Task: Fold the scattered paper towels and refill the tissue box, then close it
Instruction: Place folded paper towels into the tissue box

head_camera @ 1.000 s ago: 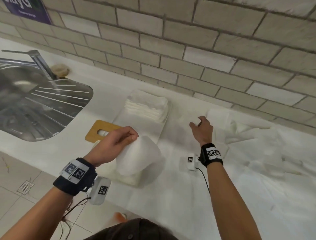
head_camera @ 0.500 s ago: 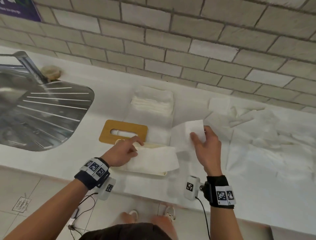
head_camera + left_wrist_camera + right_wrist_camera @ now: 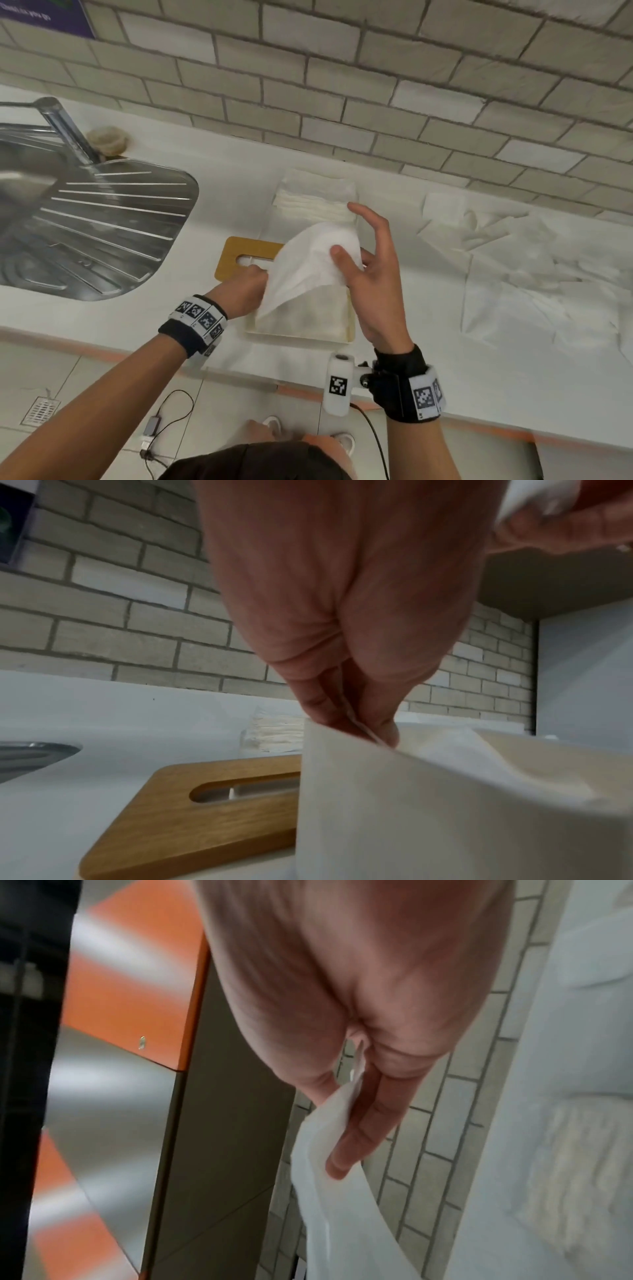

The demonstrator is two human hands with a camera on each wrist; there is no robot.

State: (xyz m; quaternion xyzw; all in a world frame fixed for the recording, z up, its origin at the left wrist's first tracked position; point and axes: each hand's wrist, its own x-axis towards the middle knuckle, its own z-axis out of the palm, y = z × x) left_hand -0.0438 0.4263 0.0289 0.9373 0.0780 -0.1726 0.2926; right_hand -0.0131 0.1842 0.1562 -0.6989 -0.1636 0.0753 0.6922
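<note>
A white paper towel [image 3: 308,274] hangs in the air over the open cream tissue box [image 3: 301,337]. My right hand [image 3: 346,255] pinches its upper right corner between thumb and fingers, the remaining fingers spread. My left hand [image 3: 262,279] pinches the towel's left edge, fingertips partly hidden behind the sheet. In the left wrist view the fingers [image 3: 363,729] nip the towel [image 3: 411,804] at its top edge. The right wrist view shows my thumb and finger [image 3: 356,1123] on the hanging towel [image 3: 329,1204]. The wooden slotted lid [image 3: 246,260] lies flat left of the box.
A stack of folded towels [image 3: 315,202] sits behind the box by the brick wall. Unfolded towels [image 3: 513,270] lie scattered over the counter to the right. A steel sink drainboard [image 3: 85,222] and tap [image 3: 65,130] are at the left. The counter's front edge runs just below the box.
My right hand took a towel from the right and lifted it over the box. My left hand left the towels in the box and took hold of the sheet's left edge.
</note>
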